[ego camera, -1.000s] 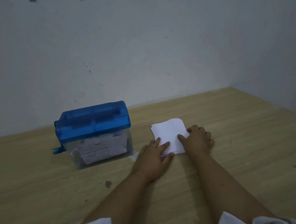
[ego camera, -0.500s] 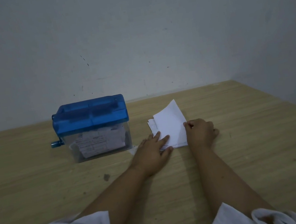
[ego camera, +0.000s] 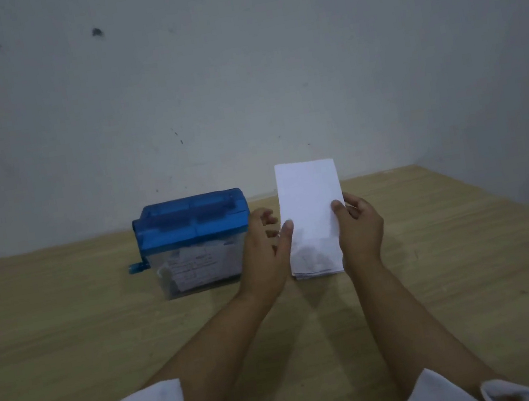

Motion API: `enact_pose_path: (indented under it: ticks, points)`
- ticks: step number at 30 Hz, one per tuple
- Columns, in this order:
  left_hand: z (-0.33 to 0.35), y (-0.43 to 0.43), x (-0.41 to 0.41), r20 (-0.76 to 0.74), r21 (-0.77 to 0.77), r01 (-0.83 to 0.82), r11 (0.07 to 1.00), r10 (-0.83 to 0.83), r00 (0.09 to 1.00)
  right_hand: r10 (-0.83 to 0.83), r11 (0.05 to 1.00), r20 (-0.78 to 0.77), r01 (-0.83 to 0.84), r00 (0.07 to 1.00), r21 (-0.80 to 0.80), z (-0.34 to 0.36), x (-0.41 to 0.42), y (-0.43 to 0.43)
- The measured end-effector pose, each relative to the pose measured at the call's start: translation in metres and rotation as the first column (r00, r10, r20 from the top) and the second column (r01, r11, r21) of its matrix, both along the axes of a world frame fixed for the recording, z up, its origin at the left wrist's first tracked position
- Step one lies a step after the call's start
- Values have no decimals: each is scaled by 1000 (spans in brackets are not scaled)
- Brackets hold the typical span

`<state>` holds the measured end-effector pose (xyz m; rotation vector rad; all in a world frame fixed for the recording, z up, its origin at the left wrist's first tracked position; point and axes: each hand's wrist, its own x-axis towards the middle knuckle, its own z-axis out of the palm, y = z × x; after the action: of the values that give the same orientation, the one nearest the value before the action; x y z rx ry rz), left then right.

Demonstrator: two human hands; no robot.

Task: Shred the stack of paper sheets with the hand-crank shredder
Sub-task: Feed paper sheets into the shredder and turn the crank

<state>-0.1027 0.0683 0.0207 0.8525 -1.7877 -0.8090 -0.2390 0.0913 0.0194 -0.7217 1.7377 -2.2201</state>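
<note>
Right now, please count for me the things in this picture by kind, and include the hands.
Blue-lidded clear plastic hand-crank shredder: 1
Stack of white paper sheets: 1
Bare hands, left hand and right hand: 2
Total: 4

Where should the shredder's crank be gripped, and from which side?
Likely at the small blue crank handle, which pokes out low from the left end of the shredder. Come in from the left with the left hand, fingers curled round it: it is the only protruding part, and the right hand holds the paper sheets.
</note>
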Motion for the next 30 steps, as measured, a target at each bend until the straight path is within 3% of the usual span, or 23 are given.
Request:
enact_pose_path:
  ticks: [3,9,15,19,23,28,30]
  points:
    - [34,-5,18,-38,62,69,996,-67,997,82,996,9,-82,997,-39,17,23,-4]
    - [72,-38,82,-22,78,10,997,-8,1000,289,956,10,-289,957,-44,47,73,-25]
    - [90,-76,135,-67,96,-47,994,53,996,651,759,-69,-644,756,100,80,99,-53]
    - [100,-103,144,-88,81,21,996,-14,996,652,758,-160,-639,741,131,101,97,-76]
    - [95,-128,142,-16,5,12,1000,-12,1000,632,775,-264,-599,729,202,100,88,-98]
    - [77,-143,143,34,38,56,998,-57,998,668,744,-252,-612,700,269,73,77,-105]
    - [72,-144,144,18,70,68,995,-69,997,680,732,-216,-641,700,229,64,76,-104]
